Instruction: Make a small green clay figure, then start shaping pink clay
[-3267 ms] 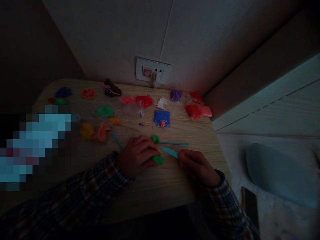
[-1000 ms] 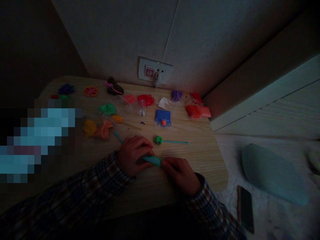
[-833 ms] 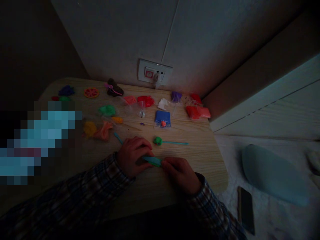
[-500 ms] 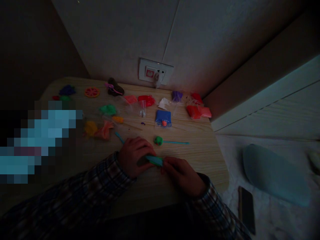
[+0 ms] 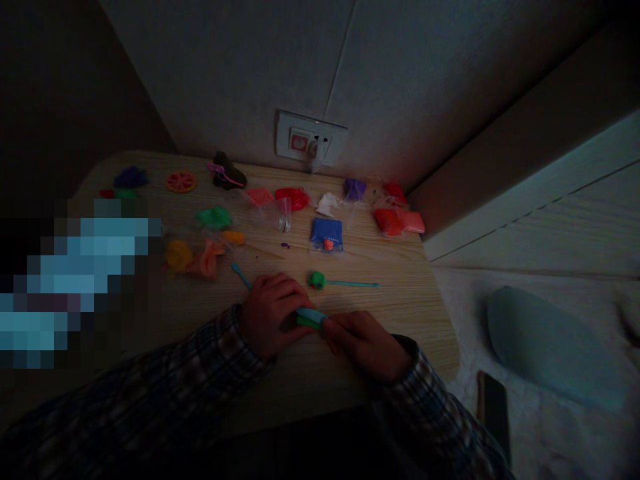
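Between my hands is a narrow turquoise-and-green piece (image 5: 311, 317), its kind too dim to make out. My left hand (image 5: 275, 313) curls round its left end, fingers bent. At the other end, my right hand (image 5: 357, 337) pinches it between thumb and fingers. Just beyond them lies a green lump (image 5: 317, 279) with dark and red spots, at one end of a thin blue stick (image 5: 353, 284). Another blue stick (image 5: 241, 273) pokes out from behind my left hand. A blue packet (image 5: 327, 233) with a small pink lump on it lies farther back.
Orange clay-like lumps (image 5: 206, 259), a green lump (image 5: 214, 217), a round orange-red wheel shape (image 5: 181, 181) and a brown lump (image 5: 227, 171) lie to the left. Red packets (image 5: 390, 221) sit at the back right. A wall socket (image 5: 311, 139) is behind; a phone (image 5: 493, 413) lies right of the table.
The turquoise-and-green piece has turned slightly, showing more green below. Both hands have shifted only a little and keep hold of it. The view has moved slightly.
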The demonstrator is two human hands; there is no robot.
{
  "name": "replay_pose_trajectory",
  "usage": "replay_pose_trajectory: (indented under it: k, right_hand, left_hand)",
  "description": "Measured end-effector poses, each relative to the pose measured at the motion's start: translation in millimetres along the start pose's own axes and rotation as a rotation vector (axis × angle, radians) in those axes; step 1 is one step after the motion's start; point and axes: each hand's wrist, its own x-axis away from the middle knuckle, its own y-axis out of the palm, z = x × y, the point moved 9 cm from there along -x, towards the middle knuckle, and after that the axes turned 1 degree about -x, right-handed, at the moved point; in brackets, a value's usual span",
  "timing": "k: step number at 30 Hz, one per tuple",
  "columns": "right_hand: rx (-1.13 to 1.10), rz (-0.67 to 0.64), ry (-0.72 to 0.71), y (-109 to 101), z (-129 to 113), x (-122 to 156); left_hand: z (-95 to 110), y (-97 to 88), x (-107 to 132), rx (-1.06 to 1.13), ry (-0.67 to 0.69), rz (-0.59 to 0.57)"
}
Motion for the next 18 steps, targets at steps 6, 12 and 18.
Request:
replay_pose_trajectory:
  k: [6, 12, 18]
  right_hand:
    - [-0.018, -0.118, 0.042, 6.1, 3.2, -7.2]
    - [0.070, -0.121, 0.017, 1.8, -1.2, -12.3]
    - [-0.091, 0.107, 0.057, -17.9, 8.5, -14.1]
  left_hand:
    - [-1.0, 3.0, -0.1, 0.001, -0.009, -0.019]
    - [0.9, 2.2, 0.0, 0.008, 0.024, 0.001]
    - [0.0, -4.4, 1.0, -0.037, 0.002, 0.067]
